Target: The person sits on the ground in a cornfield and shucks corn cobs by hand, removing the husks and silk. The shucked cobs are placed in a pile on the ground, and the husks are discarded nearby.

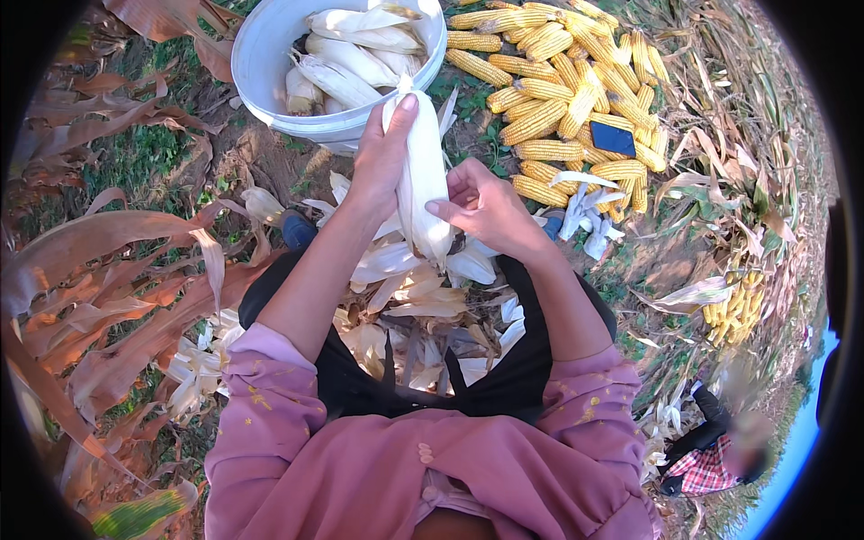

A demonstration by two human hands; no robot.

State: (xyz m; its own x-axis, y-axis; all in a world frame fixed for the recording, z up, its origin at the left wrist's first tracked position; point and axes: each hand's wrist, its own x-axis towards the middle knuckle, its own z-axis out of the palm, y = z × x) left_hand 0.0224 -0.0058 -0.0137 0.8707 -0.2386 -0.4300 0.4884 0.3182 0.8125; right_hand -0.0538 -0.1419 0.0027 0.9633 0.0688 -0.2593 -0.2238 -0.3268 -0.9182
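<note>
An ear of corn in its pale husk (422, 169) is tilted in front of me, its pointed tip towards the bucket's rim. My left hand (386, 154) grips it along the upper left side, thumb lying on the husk. At its lower right side is my right hand (487, 208), fingers curled and thumb tip against the husk; whether it pinches anything is unclear. A white plastic bucket (283, 123) beyond my left hand contains several unhusked ears (354, 61). Loose husks (425, 293) lie between my legs.
Husked yellow corn cobs (540, 121) are heaped at the upper right, with a dark phone (613, 138) and a pair of whitish gloves (590, 216) on them or beside them. Dry corn leaves (128, 250) crowd the left. Another person (709, 445) sits at far right near a smaller cob pile (734, 307).
</note>
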